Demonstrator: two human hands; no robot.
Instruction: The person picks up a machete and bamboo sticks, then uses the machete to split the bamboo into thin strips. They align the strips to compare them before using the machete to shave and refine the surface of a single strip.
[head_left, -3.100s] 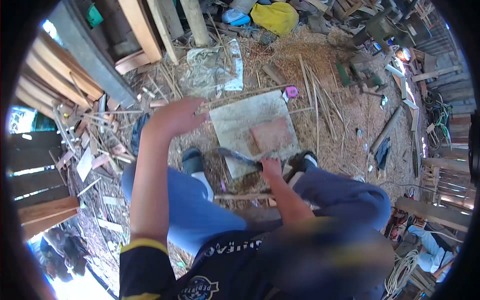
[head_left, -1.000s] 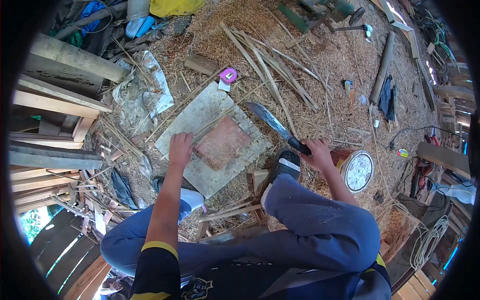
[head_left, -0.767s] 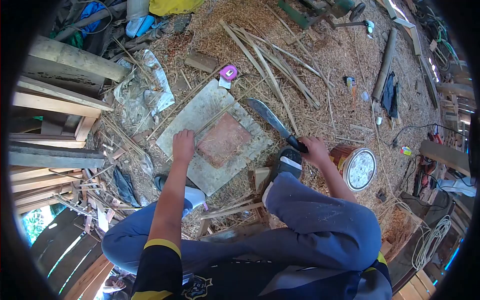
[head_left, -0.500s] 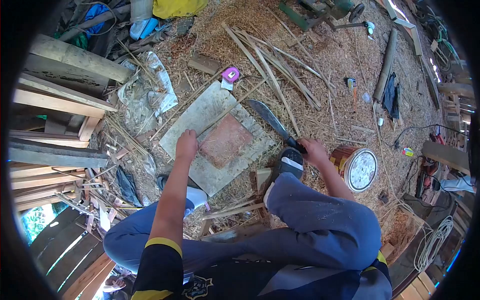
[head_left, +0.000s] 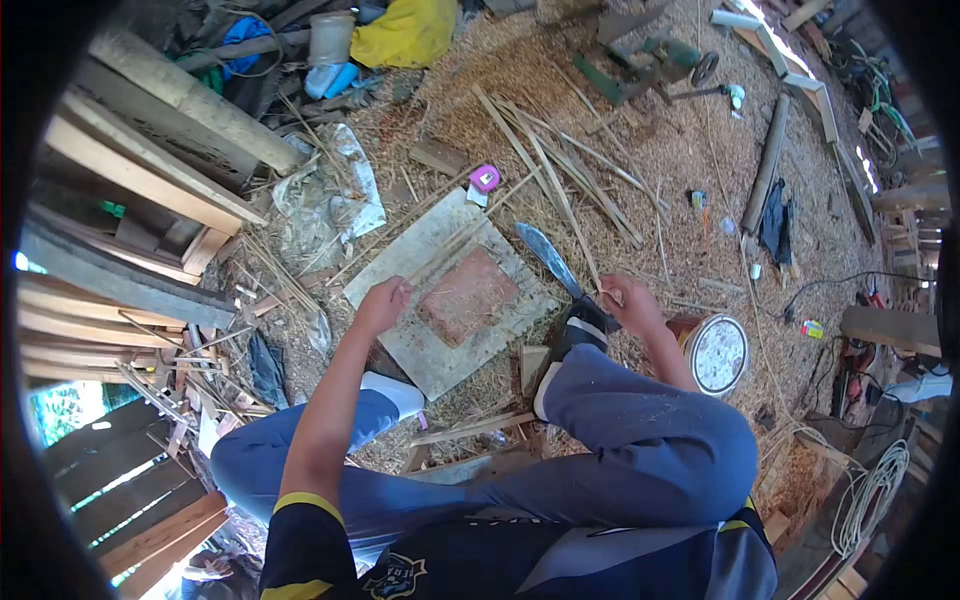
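My left hand (head_left: pixel 384 304) is closed over the left part of a pale board (head_left: pixel 405 352), its fingers pinching a thin wood strip (head_left: pixel 445 250) that slants up to the right and looks blurred. A reddish square block (head_left: pixel 468 296) lies on the board. My right hand (head_left: pixel 634 304) has curled fingers beside the dark handle of a large knife (head_left: pixel 546 254), whose blade points up and left. One end of a long strip (head_left: pixel 562 205) reaches its fingertips; what these fingers hold is unclear. A purple tape measure (head_left: pixel 484 179) lies at the board's top corner.
A paint can (head_left: pixel 718 354) stands right of my right hand. Long strips (head_left: pixel 590 165) lie on shavings beyond the board. Crumpled plastic (head_left: pixel 350 190) and stacked timber (head_left: pixel 150 185) are at the left. A green metal machine (head_left: pixel 610 85), cords and a rope coil (head_left: pixel 875 495) are farther off.
The view has shifted, so most things sit lower in it. My left hand has lifted off the board slightly, with the strip. My right hand has drawn slightly away from the knife handle.
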